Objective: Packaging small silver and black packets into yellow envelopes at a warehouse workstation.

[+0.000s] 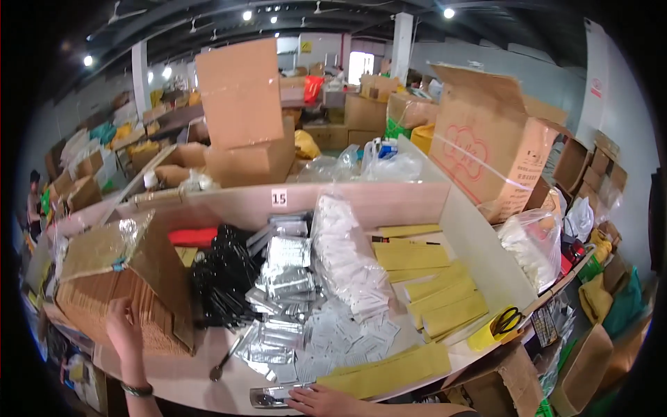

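Note:
My left hand (124, 332), with a dark band at its wrist, is raised at the front of a dense stack of brown cardboard pieces (158, 316) in an open carton (104, 244). Its fingers are bent inward against the stack; whether a piece is between them is hidden. Fingers stretched out, my right hand (325, 402) lies flat at the table's front edge. Under its fingertips is a long, shiny silver packet (267, 397) with something dark inside. Beside that hand, a row of overlapping yellow envelopes (396, 372) runs to the right.
Mid-table lie black-wrapped items (226, 278), silver packets (286, 260), small white sachets (347, 344) and a clear bag of white packets (345, 257). A dark spoon-like item (224, 360) lies in front. Scissors (507, 320) stand in a yellow holder at right. Low boards (375, 196) wall the table.

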A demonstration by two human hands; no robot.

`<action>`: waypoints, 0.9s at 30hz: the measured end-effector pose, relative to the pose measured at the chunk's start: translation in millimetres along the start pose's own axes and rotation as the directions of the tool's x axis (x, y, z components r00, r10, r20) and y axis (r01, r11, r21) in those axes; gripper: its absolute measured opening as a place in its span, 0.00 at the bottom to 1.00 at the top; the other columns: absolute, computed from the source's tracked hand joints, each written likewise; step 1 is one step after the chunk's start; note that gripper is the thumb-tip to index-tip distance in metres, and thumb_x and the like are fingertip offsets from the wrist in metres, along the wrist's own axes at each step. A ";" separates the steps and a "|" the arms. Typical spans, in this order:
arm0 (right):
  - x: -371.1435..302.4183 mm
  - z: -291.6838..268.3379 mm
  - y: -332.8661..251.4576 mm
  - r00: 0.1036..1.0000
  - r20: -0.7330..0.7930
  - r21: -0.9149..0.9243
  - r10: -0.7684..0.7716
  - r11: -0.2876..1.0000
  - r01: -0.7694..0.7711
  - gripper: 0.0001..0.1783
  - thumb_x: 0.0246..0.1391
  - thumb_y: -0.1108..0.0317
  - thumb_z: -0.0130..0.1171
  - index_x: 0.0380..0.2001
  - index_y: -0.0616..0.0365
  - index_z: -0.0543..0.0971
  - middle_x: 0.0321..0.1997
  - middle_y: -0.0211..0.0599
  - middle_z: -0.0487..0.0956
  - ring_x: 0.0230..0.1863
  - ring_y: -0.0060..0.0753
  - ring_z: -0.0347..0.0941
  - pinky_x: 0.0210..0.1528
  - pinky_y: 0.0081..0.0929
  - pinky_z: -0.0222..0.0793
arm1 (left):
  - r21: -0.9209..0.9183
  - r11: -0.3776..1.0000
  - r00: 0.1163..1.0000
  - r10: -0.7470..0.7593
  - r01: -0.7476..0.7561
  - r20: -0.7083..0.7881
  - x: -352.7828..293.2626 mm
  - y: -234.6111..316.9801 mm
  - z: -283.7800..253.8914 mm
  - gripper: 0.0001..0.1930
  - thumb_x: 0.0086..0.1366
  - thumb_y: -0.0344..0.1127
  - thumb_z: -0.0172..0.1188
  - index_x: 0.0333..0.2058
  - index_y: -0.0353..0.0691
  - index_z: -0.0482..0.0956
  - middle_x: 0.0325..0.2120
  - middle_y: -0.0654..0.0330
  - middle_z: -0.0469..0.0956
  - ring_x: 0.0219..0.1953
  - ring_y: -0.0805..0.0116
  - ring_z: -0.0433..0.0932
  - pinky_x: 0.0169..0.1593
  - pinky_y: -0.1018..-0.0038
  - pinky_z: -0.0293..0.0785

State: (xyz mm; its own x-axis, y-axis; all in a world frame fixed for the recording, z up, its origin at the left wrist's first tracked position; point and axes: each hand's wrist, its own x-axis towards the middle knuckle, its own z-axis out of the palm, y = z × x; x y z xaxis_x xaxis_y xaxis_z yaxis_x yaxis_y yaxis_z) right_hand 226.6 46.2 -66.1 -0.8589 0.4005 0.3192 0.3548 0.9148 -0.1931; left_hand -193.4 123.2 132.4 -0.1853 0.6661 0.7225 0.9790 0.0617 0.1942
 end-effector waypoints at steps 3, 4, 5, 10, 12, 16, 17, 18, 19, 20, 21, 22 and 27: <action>3.3 -2.3 -7.1 0.999 0.049 -0.050 -0.004 0.999 0.006 0.27 0.59 0.62 0.49 0.61 0.59 0.67 0.67 0.44 0.67 0.66 0.39 0.65 0.63 0.38 0.61 | 0.052 0.995 0.977 -0.092 0.083 0.194 25.6 -59.1 13.3 0.09 0.58 0.35 0.62 0.28 0.34 0.80 0.25 0.48 0.78 0.30 0.50 0.79 0.34 0.61 0.75; 1.1 1.9 -6.8 0.999 0.048 -0.020 -0.007 1.000 0.008 0.29 0.55 0.56 0.55 0.58 0.60 0.70 0.67 0.44 0.67 0.66 0.40 0.64 0.64 0.42 0.61 | 0.056 0.989 0.903 -0.148 0.137 0.403 26.4 -71.3 28.0 0.08 0.55 0.33 0.64 0.24 0.33 0.81 0.21 0.48 0.77 0.27 0.51 0.80 0.31 0.61 0.75; 1.4 1.5 -4.2 0.999 0.034 -0.020 -0.010 1.000 0.011 0.29 0.55 0.56 0.55 0.58 0.60 0.70 0.67 0.44 0.67 0.66 0.40 0.64 0.64 0.42 0.61 | 0.063 0.990 0.907 -0.143 0.128 0.396 29.7 -71.7 36.8 0.08 0.55 0.33 0.64 0.24 0.33 0.81 0.21 0.48 0.77 0.27 0.51 0.80 0.31 0.61 0.75; -11.2 -41.1 1.4 0.994 0.020 0.012 0.106 0.994 -0.106 0.27 0.48 0.53 0.62 0.52 0.51 0.77 0.64 0.45 0.69 0.67 0.49 0.62 0.64 0.52 0.59 | 0.239 0.970 0.888 -0.155 0.052 0.434 51.0 -43.7 33.0 0.17 0.60 0.43 0.63 0.19 0.36 0.78 0.21 0.43 0.77 0.28 0.42 0.77 0.31 0.55 0.74; -2.4 -62.9 11.5 0.954 0.224 0.072 0.198 0.973 -0.219 0.24 0.50 0.56 0.61 0.52 0.46 0.78 0.61 0.49 0.72 0.63 0.52 0.66 0.60 0.59 0.61 | -0.061 0.998 0.970 0.033 -0.019 0.239 50.3 -37.8 54.0 0.16 0.62 0.44 0.63 0.37 0.35 0.76 0.26 0.42 0.78 0.28 0.40 0.77 0.32 0.55 0.74; -16.4 -73.7 21.3 0.971 0.124 0.115 0.203 0.969 -0.217 0.27 0.52 0.57 0.64 0.57 0.44 0.75 0.67 0.56 0.63 0.71 0.55 0.56 0.68 0.58 0.52 | 0.011 1.000 0.968 0.007 -0.010 0.250 43.4 -65.5 7.1 0.11 0.70 0.34 0.50 0.40 0.33 0.77 0.35 0.45 0.79 0.36 0.48 0.79 0.41 0.57 0.73; -19.3 -74.5 21.8 0.964 0.158 0.145 0.212 0.961 -0.235 0.27 0.52 0.57 0.64 0.57 0.44 0.75 0.67 0.56 0.63 0.71 0.55 0.56 0.68 0.58 0.52 | -0.188 0.982 0.997 0.014 0.000 0.075 28.9 -61.0 -8.6 0.10 0.71 0.33 0.49 0.41 0.32 0.76 0.35 0.49 0.80 0.37 0.54 0.79 0.41 0.61 0.72; -21.0 -73.6 26.2 0.971 0.118 0.165 0.209 0.960 -0.227 0.26 0.53 0.59 0.64 0.56 0.44 0.75 0.68 0.56 0.63 0.70 0.56 0.56 0.68 0.57 0.52 | -0.211 0.960 0.979 -0.158 0.182 0.125 4.7 -53.0 -23.5 0.10 0.71 0.33 0.49 0.40 0.33 0.76 0.32 0.55 0.79 0.35 0.61 0.76 0.41 0.66 0.71; -22.8 -71.9 28.6 0.976 0.069 0.177 0.206 0.960 -0.215 0.25 0.54 0.60 0.63 0.56 0.45 0.75 0.68 0.56 0.63 0.70 0.57 0.56 0.69 0.55 0.53 | -0.222 0.909 0.932 -0.321 0.353 0.167 -28.0 -42.5 -39.4 0.09 0.72 0.33 0.49 0.40 0.33 0.75 0.30 0.60 0.77 0.33 0.68 0.73 0.40 0.71 0.69; -21.7 -72.4 28.8 0.974 0.095 0.206 0.208 0.953 -0.224 0.24 0.55 0.61 0.62 0.56 0.43 0.75 0.68 0.58 0.61 0.70 0.60 0.56 0.69 0.54 0.52 | -0.368 0.764 0.846 -0.508 0.530 0.162 -66.6 -21.0 -41.2 0.08 0.72 0.33 0.50 0.39 0.35 0.76 0.28 0.64 0.74 0.31 0.72 0.70 0.38 0.75 0.67; -19.4 -71.7 28.4 0.974 0.095 0.219 0.206 0.950 -0.223 0.24 0.55 0.61 0.62 0.56 0.43 0.75 0.68 0.58 0.61 0.70 0.60 0.56 0.69 0.54 0.52 | -0.498 0.569 0.719 -0.671 0.655 0.179 -105.1 8.6 -34.2 0.08 0.72 0.33 0.51 0.38 0.37 0.76 0.25 0.67 0.70 0.29 0.76 0.67 0.36 0.79 0.64; -17.3 -70.7 27.5 0.971 0.121 0.222 0.207 0.948 -0.230 0.24 0.54 0.62 0.62 0.56 0.42 0.75 0.68 0.60 0.61 0.70 0.61 0.55 0.69 0.55 0.52 | -0.650 0.334 0.569 -0.801 0.683 0.186 -133.6 38.5 -18.5 0.06 0.71 0.33 0.54 0.35 0.40 0.77 0.23 0.72 0.65 0.27 0.82 0.62 0.34 0.82 0.59; -18.4 -82.2 20.2 0.964 0.180 0.163 0.196 0.960 -0.226 0.25 0.53 0.63 0.63 0.57 0.39 0.75 0.67 0.65 0.60 0.69 0.65 0.55 0.68 0.57 0.53 | -0.454 0.592 0.497 0.100 0.666 0.862 -182.9 84.2 -6.6 0.04 0.61 0.21 0.59 0.36 0.32 0.80 0.29 0.61 0.79 0.33 0.75 0.74 0.41 0.79 0.71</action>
State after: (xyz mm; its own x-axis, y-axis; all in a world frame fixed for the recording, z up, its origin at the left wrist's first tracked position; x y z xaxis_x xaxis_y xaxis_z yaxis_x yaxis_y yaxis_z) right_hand 279.9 61.6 0.3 -0.8248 0.5559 0.1029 0.4745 0.7797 -0.4086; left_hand -77.6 1.7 21.0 0.0790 0.9780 -0.1929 0.4174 0.1433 0.8974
